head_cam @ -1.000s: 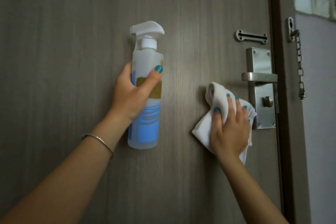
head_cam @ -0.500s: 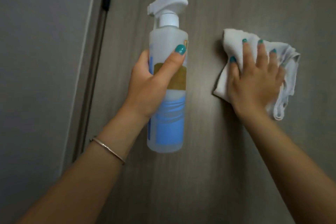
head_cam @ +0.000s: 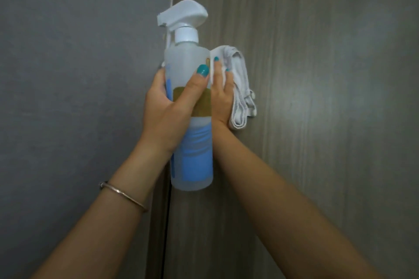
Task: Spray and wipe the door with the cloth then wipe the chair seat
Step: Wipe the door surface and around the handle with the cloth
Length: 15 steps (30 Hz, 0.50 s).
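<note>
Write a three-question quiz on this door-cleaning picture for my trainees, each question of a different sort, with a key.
1. True or false: the left hand holds the spray bottle upright by its body.
2. The right hand presses the white cloth against: A) the grey wall, B) the wooden door, C) a chair seat.
3. Fill in: a thin ___ circles the left forearm.

Key: 1 true; 2 B; 3 bracelet.
</note>
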Each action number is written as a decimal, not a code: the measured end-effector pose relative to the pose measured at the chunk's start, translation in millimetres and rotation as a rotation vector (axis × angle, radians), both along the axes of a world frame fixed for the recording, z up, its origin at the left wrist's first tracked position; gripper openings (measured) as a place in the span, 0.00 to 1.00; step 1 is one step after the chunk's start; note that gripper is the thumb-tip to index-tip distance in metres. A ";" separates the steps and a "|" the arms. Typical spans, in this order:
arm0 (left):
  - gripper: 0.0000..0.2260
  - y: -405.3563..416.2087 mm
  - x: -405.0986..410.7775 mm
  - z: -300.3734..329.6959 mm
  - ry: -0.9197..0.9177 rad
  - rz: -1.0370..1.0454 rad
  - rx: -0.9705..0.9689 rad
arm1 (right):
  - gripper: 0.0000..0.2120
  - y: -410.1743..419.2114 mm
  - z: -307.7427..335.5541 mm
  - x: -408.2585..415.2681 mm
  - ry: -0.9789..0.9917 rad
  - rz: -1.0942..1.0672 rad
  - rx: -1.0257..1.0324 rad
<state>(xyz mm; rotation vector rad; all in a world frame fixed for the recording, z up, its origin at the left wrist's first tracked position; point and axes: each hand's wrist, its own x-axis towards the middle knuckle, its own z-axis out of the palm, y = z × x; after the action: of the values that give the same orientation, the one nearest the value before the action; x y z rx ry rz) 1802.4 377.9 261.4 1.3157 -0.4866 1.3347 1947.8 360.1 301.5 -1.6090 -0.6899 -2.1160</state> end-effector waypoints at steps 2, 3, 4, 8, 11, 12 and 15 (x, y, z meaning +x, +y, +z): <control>0.15 -6.1 1.5 -3.6 0.008 -0.002 -0.018 | 0.19 -5.0 -6.3 4.1 0.027 0.019 -0.099; 0.14 -10.3 2.9 -5.7 0.014 -0.001 -0.028 | 0.20 -11.0 -9.7 6.3 0.015 0.012 -0.162; 0.13 -15.0 5.5 -8.2 0.013 0.000 -0.035 | 0.21 -18.8 -11.2 10.0 -0.037 0.010 -0.221; 0.11 -47.6 21.5 -11.7 0.016 0.003 -0.014 | 0.20 -76.8 -17.3 23.7 -0.156 -0.009 -0.333; 0.12 -82.6 36.8 -8.5 0.021 -0.028 0.008 | 0.19 -137.5 -17.5 28.7 -0.125 -0.044 -0.279; 0.13 -95.3 42.2 -6.8 0.020 -0.042 0.016 | 0.20 -159.4 -14.4 29.3 -0.111 -0.058 -0.253; 0.15 -132.7 53.3 -2.5 0.041 -0.102 0.038 | 0.22 -231.7 -4.3 33.9 -0.063 -0.175 -0.213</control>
<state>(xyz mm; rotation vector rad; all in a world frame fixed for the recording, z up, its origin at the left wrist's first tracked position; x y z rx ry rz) 1855.7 245.1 259.0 1.3294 -0.5459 1.2173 1981.7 128.4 297.2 -1.7786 -0.8479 -2.2911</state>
